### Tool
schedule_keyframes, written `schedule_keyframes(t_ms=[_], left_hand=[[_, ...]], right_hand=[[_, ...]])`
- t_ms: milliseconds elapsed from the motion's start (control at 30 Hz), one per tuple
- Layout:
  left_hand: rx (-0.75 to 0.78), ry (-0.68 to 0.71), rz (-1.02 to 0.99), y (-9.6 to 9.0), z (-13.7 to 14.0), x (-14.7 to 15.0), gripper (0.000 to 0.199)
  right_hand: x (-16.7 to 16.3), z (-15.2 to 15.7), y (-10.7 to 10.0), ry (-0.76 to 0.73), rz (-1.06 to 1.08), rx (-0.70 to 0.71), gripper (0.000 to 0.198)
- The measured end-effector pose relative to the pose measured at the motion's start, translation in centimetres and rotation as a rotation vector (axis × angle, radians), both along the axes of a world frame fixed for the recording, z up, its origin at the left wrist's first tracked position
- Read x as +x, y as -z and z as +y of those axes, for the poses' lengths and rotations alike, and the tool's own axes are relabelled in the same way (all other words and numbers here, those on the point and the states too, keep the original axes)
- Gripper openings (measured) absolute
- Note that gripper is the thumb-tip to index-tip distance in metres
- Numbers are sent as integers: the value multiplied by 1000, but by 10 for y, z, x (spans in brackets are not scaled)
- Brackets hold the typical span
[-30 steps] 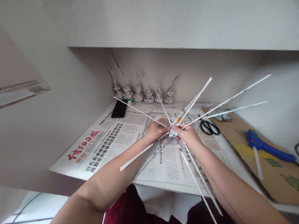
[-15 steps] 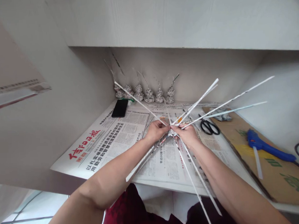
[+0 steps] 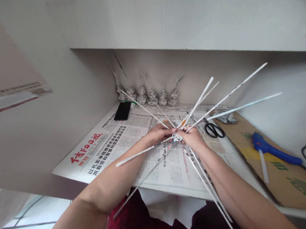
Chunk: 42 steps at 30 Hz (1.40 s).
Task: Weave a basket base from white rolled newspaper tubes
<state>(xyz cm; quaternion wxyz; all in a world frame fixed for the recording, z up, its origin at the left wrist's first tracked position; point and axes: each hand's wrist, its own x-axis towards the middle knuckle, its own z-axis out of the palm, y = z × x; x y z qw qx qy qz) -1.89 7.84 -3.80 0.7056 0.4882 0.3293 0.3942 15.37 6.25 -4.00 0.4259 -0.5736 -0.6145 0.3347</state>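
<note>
Between my hands, above the newspaper-covered shelf, is a small woven hub [image 3: 178,136] of rolled newspaper. Several thin paper rods, such as the long one [image 3: 228,96] at upper right, fan out from it in all directions. My left hand [image 3: 157,133] pinches the hub's left edge, thumb towards the centre. My right hand [image 3: 193,137] is closed on its right side, its thumb almost meeting the left thumb. Fingers beneath the weave are hidden. Two rods hang over the front edge, and another crosses my left forearm.
Newspaper [image 3: 111,146] covers the shelf. A black phone [image 3: 122,111] lies at left, with several gourd-shaped paper weavings [image 3: 152,98] along the back wall. Black-handled scissors [image 3: 214,129] are right of my hands. A blue glue gun [image 3: 273,151] rests on cardboard [image 3: 293,186].
The woven hub has turned and tilted a little in my hands. Its lower-left rods have spread apart, one now over my left forearm. My left fingers have shifted on the edge.
</note>
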Motion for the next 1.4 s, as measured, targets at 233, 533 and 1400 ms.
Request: schedule_keyframes(t_ms=[233, 533, 1400], left_hand=[[92, -276, 141, 6, -4, 10, 33], [95, -234, 53, 9, 0, 8, 35], [95, -340, 131, 14, 4, 10, 19]], right_hand=[[-8, -4, 3, -59, 23, -78, 28], [-8, -3, 3, -53, 139, -91, 25], [-12, 0, 2, -9, 393, -90, 34]])
